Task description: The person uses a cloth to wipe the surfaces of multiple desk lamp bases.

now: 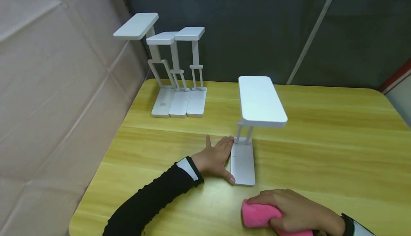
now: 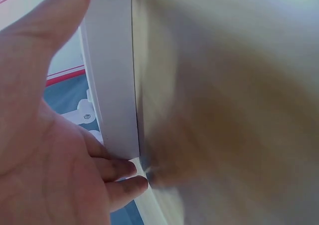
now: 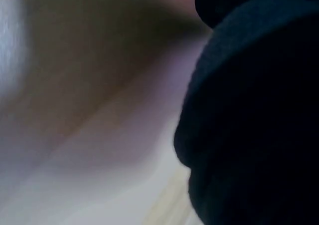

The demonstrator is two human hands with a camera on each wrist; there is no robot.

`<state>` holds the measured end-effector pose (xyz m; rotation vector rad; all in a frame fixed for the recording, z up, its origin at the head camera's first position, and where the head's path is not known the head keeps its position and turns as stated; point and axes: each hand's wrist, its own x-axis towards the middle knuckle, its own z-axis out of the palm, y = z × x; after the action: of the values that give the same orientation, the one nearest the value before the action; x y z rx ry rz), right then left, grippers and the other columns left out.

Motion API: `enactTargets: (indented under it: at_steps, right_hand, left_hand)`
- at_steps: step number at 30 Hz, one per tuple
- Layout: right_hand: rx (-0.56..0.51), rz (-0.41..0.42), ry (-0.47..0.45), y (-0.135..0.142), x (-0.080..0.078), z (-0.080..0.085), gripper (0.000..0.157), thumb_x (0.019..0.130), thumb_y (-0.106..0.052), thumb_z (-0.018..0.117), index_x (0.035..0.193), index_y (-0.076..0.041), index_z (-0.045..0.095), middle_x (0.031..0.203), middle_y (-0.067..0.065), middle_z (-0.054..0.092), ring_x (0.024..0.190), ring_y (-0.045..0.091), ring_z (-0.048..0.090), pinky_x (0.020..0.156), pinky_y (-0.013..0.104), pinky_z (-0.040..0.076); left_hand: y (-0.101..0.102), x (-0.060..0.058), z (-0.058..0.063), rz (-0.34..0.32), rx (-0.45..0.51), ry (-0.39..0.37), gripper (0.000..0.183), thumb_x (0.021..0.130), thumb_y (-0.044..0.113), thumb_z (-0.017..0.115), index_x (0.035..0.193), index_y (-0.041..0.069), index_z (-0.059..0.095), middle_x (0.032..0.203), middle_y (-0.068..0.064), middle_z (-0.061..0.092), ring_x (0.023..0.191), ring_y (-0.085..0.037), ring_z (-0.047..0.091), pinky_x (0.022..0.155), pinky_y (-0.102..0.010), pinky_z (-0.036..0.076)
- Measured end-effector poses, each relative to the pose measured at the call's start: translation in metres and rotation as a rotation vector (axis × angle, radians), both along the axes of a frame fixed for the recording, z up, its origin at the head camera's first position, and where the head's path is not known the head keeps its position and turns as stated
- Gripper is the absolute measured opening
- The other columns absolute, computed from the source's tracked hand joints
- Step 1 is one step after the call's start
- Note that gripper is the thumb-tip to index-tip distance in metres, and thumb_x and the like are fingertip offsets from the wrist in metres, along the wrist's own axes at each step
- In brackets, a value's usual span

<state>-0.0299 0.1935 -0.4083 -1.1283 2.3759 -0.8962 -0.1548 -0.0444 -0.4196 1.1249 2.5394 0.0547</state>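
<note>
A white folding stand (image 1: 262, 100) with a flat top panel, a forked post and a slim rectangular base (image 1: 242, 162) stands on the wooden table. At the left edge of that base, my left hand (image 1: 216, 159) touches it with fingers spread and the thumb near its front corner. In the left wrist view the left hand (image 2: 55, 150) lies along the side of the white base (image 2: 112, 75). My right hand (image 1: 293, 209) grips a folded pink cloth (image 1: 259, 214) at the table's front. Dark fabric and blur hide the right hand's work in the right wrist view.
Three similar white stands (image 1: 178, 102) are lined up side by side at the back left of the table (image 1: 321, 150). A pale padded wall (image 1: 64, 86) borders the left side. Behind the table is a dark panel (image 1: 240, 25).
</note>
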Motion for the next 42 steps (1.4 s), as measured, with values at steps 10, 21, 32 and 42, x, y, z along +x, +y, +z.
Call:
enactTargets:
  at_steps: [10,21,32,42]
  right_hand:
    - [-0.049,-0.064,-0.224,-0.005,0.017,-0.003,0.047,0.082,-0.018,0.06,0.125,-0.034,0.046,0.105,-0.015,0.054,0.088,0.004,0.05,0.066,0.027,0.046]
    - [0.001,-0.089,-0.165,-0.008,0.023,-0.008,0.052,0.081,-0.051,0.06,0.128,-0.035,0.042,0.113,-0.014,0.053,0.094,0.005,0.05,0.067,0.031,0.047]
    - [0.019,-0.02,-0.078,-0.013,0.016,-0.026,0.052,0.082,-0.052,0.057,0.128,-0.033,0.043,0.106,-0.01,0.055,0.084,0.002,0.05,0.061,0.028,0.047]
    - [0.053,-0.009,-0.126,-0.01,0.003,-0.028,0.054,0.079,-0.049,0.062,0.127,-0.033,0.044,0.106,-0.009,0.055,0.081,0.002,0.048,0.06,0.027,0.047]
  left_hand:
    - [0.074,-0.036,0.001,-0.059,-0.126,-0.005,0.13,0.057,0.083,0.052,0.14,0.008,-0.012,0.15,-0.006,-0.005,0.135,-0.02,-0.002,0.096,-0.071,0.003]
    - [0.161,-0.06,0.007,-0.023,-0.211,0.011,0.122,0.059,0.082,0.049,0.14,0.019,-0.016,0.149,0.008,-0.007,0.134,-0.011,-0.002,0.102,-0.063,0.005]
    - [0.209,-0.087,0.002,0.183,-0.297,0.034,0.115,0.062,0.084,0.046,0.14,0.025,-0.014,0.148,0.013,-0.007,0.133,-0.004,-0.007,0.103,-0.061,0.005]
    - [0.21,-0.122,-0.017,0.233,-0.282,0.041,0.12,0.056,0.088,0.046,0.137,0.029,-0.02,0.146,0.015,-0.013,0.131,-0.003,-0.013,0.103,-0.061,0.004]
